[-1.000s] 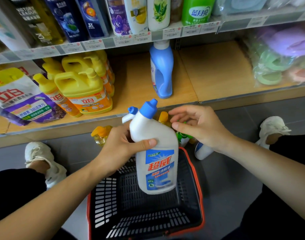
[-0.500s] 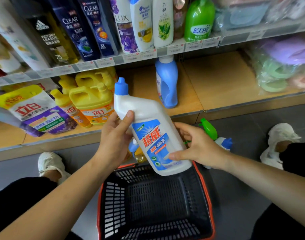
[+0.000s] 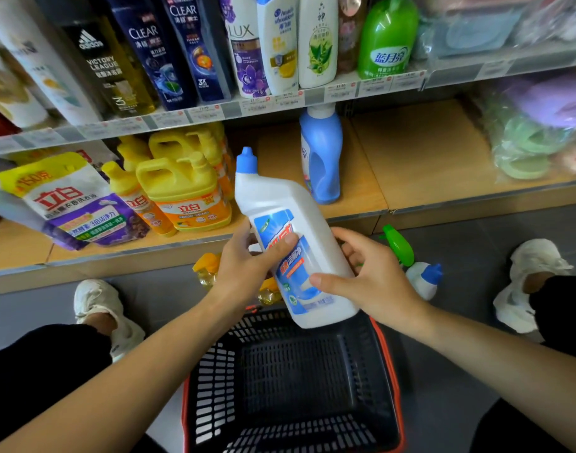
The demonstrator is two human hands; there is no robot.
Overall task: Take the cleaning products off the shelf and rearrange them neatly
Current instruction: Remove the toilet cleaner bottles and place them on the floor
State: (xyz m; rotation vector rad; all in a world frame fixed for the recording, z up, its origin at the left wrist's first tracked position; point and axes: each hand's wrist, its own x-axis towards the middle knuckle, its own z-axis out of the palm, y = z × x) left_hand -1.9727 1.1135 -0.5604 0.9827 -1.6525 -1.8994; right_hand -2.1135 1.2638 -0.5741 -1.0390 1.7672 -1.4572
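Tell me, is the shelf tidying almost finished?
Not yet. Done: a green spray bottle, a small blue-capped bottle and yellow-capped bottles sit off the shelf, on the floor. In hand: the left hand and right hand both hold the white bottle above the basket. Left: only the blue bottle stands on that bare stretch of the lower shelf, so the rest probably go back there.

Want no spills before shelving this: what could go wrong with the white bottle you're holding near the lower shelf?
The white bottle is tilted in the left hand and right hand; swung in, its blue cap might topple the blue bottle standing on the shelf. The green spray bottle is on the floor; a shifted foot could kick it.
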